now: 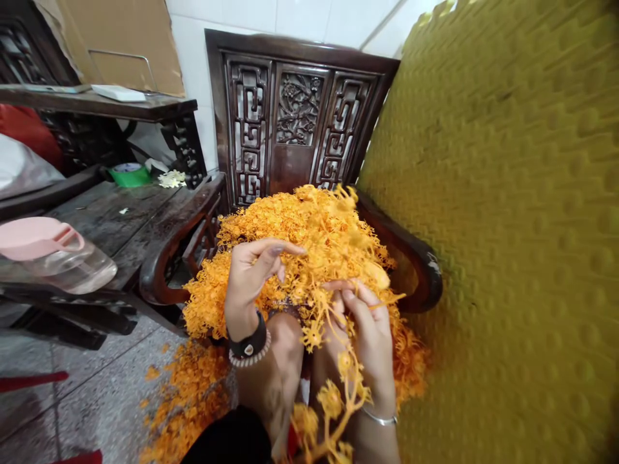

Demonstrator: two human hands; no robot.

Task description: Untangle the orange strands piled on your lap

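A large heap of orange plastic floral sprigs (300, 238) fills the seat of a dark carved wooden chair (294, 116) and spills down in front of it. My left hand (251, 277) hangs just over the heap, fingers apart and holding nothing, with a dark wristband and beaded bracelet at its wrist. My right hand (367, 322) pinches a thin orange stem of a sprig (331, 399), which trails down past my knees (275, 348). A silver bangle circles that wrist.
Loose orange pieces (186, 393) lie on the speckled floor at the left. A mustard-yellow padded cushion (503, 225) stands at the right. A wooden side table (126, 225) holds a clear container with a pink lid (53, 254), green tape and pale scraps.
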